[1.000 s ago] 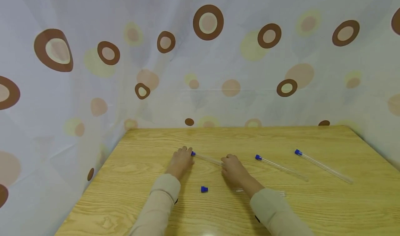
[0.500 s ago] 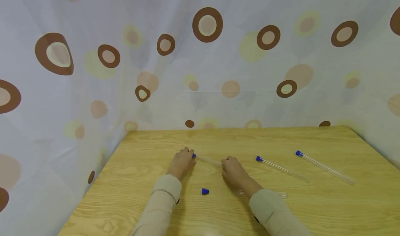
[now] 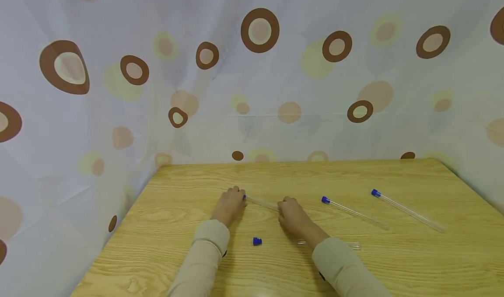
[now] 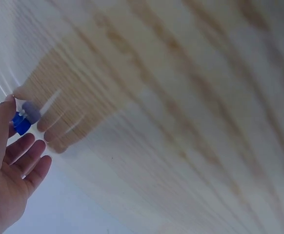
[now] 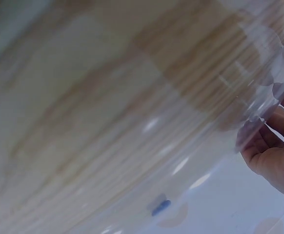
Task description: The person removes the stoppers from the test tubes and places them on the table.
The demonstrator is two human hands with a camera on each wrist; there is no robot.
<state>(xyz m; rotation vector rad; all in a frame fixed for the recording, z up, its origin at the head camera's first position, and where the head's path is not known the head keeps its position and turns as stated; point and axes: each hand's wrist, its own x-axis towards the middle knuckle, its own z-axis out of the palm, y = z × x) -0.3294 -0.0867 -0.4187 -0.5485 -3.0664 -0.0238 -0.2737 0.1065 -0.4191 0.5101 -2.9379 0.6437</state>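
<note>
Clear tube held at both ends

Nearest on the wooden desk, a loose blue stopper lies left of a second tube, partly hidden by the right arm. Beyond, the right hand pinches the clear tube; opposite, the left hand has its grip pinched on a blue cap. Farther right lie a third tube and a fourth tube, both blue-capped, before a dotted cloth.
</note>
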